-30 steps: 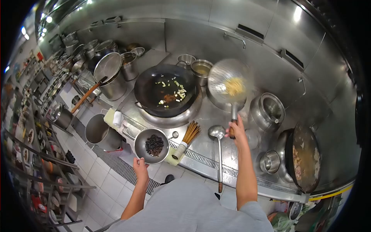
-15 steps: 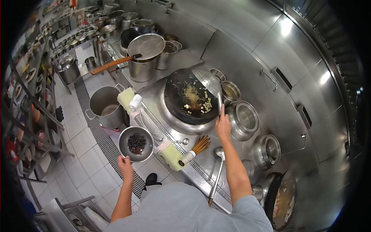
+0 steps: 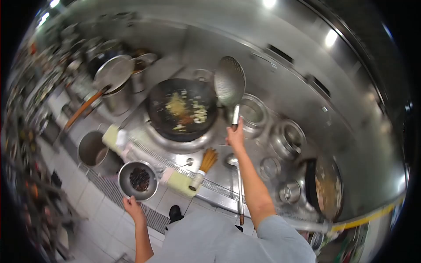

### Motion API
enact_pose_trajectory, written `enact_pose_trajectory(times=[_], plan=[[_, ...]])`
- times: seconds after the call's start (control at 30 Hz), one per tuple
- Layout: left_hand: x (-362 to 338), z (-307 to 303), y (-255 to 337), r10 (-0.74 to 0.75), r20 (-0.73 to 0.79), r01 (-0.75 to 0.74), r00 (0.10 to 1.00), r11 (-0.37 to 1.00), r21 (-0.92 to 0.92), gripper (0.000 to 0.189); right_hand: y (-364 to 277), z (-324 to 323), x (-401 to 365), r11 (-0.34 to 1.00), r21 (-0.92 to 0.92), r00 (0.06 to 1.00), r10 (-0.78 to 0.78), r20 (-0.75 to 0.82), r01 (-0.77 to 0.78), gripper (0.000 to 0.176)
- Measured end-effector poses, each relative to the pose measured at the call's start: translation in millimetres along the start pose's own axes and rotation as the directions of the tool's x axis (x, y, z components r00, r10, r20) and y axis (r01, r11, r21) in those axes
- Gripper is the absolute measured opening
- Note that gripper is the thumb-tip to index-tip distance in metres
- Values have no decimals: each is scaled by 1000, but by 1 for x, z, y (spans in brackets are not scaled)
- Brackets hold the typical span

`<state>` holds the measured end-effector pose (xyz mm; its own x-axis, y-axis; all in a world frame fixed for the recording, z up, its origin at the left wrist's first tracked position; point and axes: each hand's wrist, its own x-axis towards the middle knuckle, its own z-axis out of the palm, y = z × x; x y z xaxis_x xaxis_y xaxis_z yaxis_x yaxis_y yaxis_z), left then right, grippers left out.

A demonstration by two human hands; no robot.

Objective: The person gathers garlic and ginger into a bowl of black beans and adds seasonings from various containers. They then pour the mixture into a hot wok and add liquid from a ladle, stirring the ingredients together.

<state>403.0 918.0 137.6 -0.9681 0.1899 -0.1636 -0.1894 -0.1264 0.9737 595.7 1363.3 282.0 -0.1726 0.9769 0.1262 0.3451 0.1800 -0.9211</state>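
Here, steel range [image 3: 219, 184], tiled floor [image 3: 105, 219], right hand [image 3: 235, 136] clamped on strainer [image 3: 229, 81], left hand [image 3: 131, 205] gripping bowl [image 3: 126, 186].

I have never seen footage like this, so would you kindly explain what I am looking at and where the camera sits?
There is no machine here: a person cooks with two bare hands. The single round, bent picture comes from a camera worn on that person's head, looking down. The left hand holds a metal bowl of dark pieces out over the tiled floor. The right hand grips the handle of a perforated skimmer, raised beside the black wok, which holds pale chopped food. On the steel counter lie a ladle and a bamboo brush. A second wok sits to the right. The picture is blurred, so finer detail is unclear.
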Motion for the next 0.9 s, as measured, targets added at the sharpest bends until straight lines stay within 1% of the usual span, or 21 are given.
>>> enact_pose_trajectory(times=[0.03, 0.07, 0.1, 0.13, 0.17, 0.23, 0.27, 0.37, 0.4, 0.43, 0.5, 0.53, 0.57, 0.63, 0.67, 0.73, 0.77, 0.8, 0.83, 0.87, 0.9], plan=[[-5, 11, 9, -5, 11, 5, 1000, 1000, -31, 7, -10, -15, -19, 945, 280, 984, 176, 8, -171, 51], [-9, 20, 13, -14, 31, 16, 999, 998, -59, 7, 6, -32, -26, 870, 432, 968, 248, 32, -237, 36], [-10, 23, 12, -20, 92, 23, 996, 999, -33, 8, 25, -56, -35, 766, 576, 949, 308, 62, -286, 22], [-8, 26, 6, -29, 151, 30, 988, 1000, -4, 11, 39, -83, -51, 599, 727, 921, 369, 123, -337, 17], [-7, 31, 0, -54, 188, 46, 981, 998, 43, 11, 54, -109, -68, 401, 840, 897, 393, 202, -365, 16], [-8, 44, -7, -87, 198, 64, 976, 990, 124, 13, 110, -151, -99, 126, 926, 836, 486, 256, -356, 15], [-16, 52, -5, -80, 262, 45, 962, 990, 137, 12, 140, -167, -110, -19, 934, 800, 510, 317, -358, 15], [-45, 99, 11, -77, 353, -2, 933, 976, 218, 8, 217, -212, -140, 122, 938, 781, 595, 192, -324, 13], [-49, 114, 3, -98, 421, 10, 902, 979, 206, 13, 240, -228, -145, 148, 929, 776, 602, 189, -340, 13], [-50, 124, -7, -120, 475, 24, 872, 979, 201, 18, 264, -242, -152, 166, 914, 767, 610, 198, -369, 13], [-79, 159, 2, -242, 505, 105, 828, 953, 284, 51, 301, -266, -159, 186, 882, 785, 558, 268, -434, 15], [-83, 168, -4, -239, 504, 21, 830, 916, 401, 52, 315, -270, -164, 159, 886, 772, 572, 277, -436, 16], [-102, 189, -3, -159, 537, -57, 828, 930, 363, 35, 315, -275, -167, 139, 892, 764, 582, 278, -430, 17], [-130, 226, 4, -173, 665, -49, 726, 952, 301, 12, 319, -281, -172, 175, 875, 755, 598, 270, -451, 19], [-139, 239, 3, -183, 676, -43, 713, 952, 303, 11, 319, -285, -175, 179, 859, 728, 627, 275, -479, 18], [-158, 260, -2, -223, 712, -16, 665, 950, 312, 9, 325, -289, -183, 325, 800, 755, 615, 226, -504, 23], [-165, 267, -3, -213, 719, -29, 662, 951, 309, 11, 326, -289, -188, 400, 758, 766, 611, 198, -515, 25], [-174, 274, -2, -204, 723, -38, 660, 952, 304, 13, 327, -288, -191, 520, 649, 741, 663, 104, -556, 35], [-181, 280, -3, -189, 724, -45, 663, 955, 292, 16, 300, -292, -198, 652, 436, 708, 705, -46, -621, 40], [-186, 282, -6, -199, 738, -16, 645, 962, 273, 16, 304, -286, -209, 886, 56, 789, 436, -433, -459, 35], [-187, 283, -9, -202, 748, 11, 632, 968, 252, 16, 306, -276, -220, 864, -395, 783, -1, -622, -313, 30]])
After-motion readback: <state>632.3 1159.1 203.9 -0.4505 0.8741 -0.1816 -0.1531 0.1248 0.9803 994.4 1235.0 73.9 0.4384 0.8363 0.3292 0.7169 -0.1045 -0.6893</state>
